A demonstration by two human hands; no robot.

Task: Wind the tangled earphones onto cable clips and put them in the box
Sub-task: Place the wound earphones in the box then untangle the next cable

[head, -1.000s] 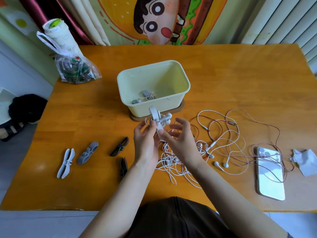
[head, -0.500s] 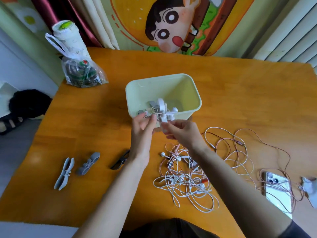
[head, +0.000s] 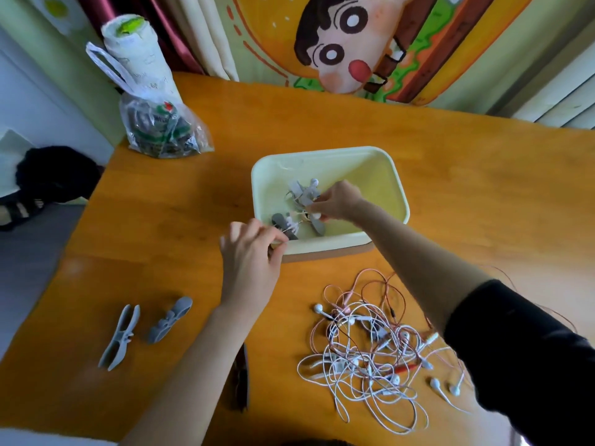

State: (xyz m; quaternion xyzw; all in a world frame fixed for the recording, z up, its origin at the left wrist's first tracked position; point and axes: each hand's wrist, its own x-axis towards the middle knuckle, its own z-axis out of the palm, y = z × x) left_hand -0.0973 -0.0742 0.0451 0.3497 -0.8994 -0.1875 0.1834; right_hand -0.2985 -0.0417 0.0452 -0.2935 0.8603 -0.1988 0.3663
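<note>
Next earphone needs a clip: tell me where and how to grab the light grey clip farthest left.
Pinch the light grey clip at its narrow waist, from above, fingers across its width. It lies flat and both ends flare wider, so the middle likely grips best.

We could read no text: the print on the plastic bag (head: 161, 130), left of and beyond the box (head: 322, 152), was too blurred.

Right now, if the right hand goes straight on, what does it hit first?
Probably the box wall on the left: the right hand, holding a wound clip, points leftward inside it. Depth unclear; could be the floor.
</note>
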